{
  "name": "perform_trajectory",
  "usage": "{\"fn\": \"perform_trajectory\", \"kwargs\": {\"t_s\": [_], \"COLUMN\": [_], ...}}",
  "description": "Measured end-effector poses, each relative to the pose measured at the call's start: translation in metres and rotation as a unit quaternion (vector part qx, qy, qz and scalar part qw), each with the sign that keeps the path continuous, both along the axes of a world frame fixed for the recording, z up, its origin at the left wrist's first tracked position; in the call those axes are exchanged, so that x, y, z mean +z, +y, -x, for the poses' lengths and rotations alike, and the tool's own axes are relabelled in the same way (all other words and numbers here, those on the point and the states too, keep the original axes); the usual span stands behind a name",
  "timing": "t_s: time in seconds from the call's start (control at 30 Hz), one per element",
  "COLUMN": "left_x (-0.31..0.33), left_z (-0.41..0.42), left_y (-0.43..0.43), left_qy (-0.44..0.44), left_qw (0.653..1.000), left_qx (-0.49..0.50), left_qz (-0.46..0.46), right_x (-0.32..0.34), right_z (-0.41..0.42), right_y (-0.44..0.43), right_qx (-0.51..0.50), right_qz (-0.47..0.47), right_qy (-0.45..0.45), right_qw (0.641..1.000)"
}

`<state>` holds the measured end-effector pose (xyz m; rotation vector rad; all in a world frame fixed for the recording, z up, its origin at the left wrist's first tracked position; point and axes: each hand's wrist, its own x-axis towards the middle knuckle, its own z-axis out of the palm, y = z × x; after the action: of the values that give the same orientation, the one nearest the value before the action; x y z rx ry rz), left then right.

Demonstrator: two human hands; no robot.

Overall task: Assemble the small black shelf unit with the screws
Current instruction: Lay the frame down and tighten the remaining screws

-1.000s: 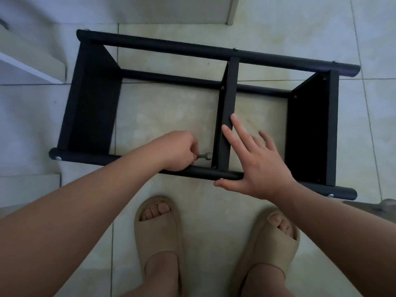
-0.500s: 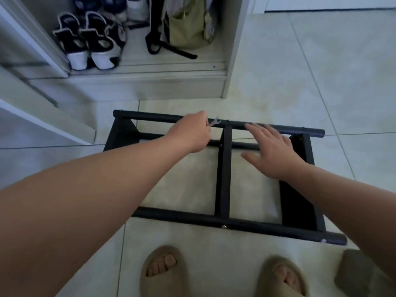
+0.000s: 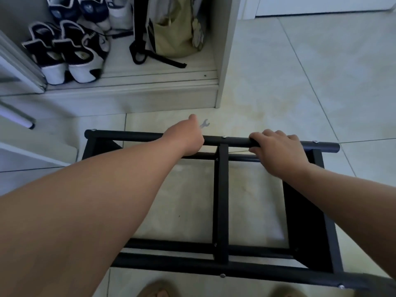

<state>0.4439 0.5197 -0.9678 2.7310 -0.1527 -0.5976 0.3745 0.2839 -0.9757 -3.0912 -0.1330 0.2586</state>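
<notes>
- Right hand (image 3: 278,151) has closed its grip round the far rail (image 3: 128,135) of the shelf unit (image 3: 220,211) on the floor (image 3: 278,71).
- Left hand (image 3: 185,139) holds a small wrench (image 3: 204,124) in its grip.
- Frame seems stiff, light; hold by rails.

- Left arm is stretched far forward, its bare forearm running diagonally up from the lower left. The left grip (image 3: 186,138) is a closed fist, knuckles up, holding a small wrench (image 3: 204,123) that sticks out beyond it.
- Right arm comes in from the right edge. The right grip (image 3: 278,151) lies palm down, fingers (image 3: 267,133) curled over the top bar (image 3: 233,139), thumb below it.
</notes>
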Motion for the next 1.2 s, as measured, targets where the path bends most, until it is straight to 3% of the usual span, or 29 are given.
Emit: {"fn": "perform_trajectory", "kwargs": {"t_s": [0.23, 0.4, 0.5, 0.77, 1.2], "left_x": [0.096, 0.138, 0.136, 0.107, 0.1], "left_z": [0.063, 0.157, 0.217, 0.348, 0.423], "left_y": [0.016, 0.024, 0.03, 0.036, 0.04], "left_qy": [0.021, 0.066, 0.092, 0.035, 0.08], "left_qw": [1.0, 0.998, 0.996, 0.998, 0.996], "left_qx": [-0.011, 0.002, 0.014, 0.035, -0.002], "left_qz": [-0.014, -0.005, -0.003, 0.026, 0.035], "right_x": [0.09, 0.13, 0.131, 0.116, 0.133], "right_z": [0.082, 0.174, 0.23, 0.355, 0.419], "right_y": [0.013, 0.024, 0.03, 0.044, 0.038], "right_qx": [0.026, 0.035, 0.036, -0.013, 0.008], "right_qz": [0.028, 0.04, 0.038, 0.024, -0.018], "right_qy": [-0.062, -0.023, 0.002, 0.025, 0.145], "right_qw": [0.997, 0.998, 0.999, 0.999, 0.989]}}
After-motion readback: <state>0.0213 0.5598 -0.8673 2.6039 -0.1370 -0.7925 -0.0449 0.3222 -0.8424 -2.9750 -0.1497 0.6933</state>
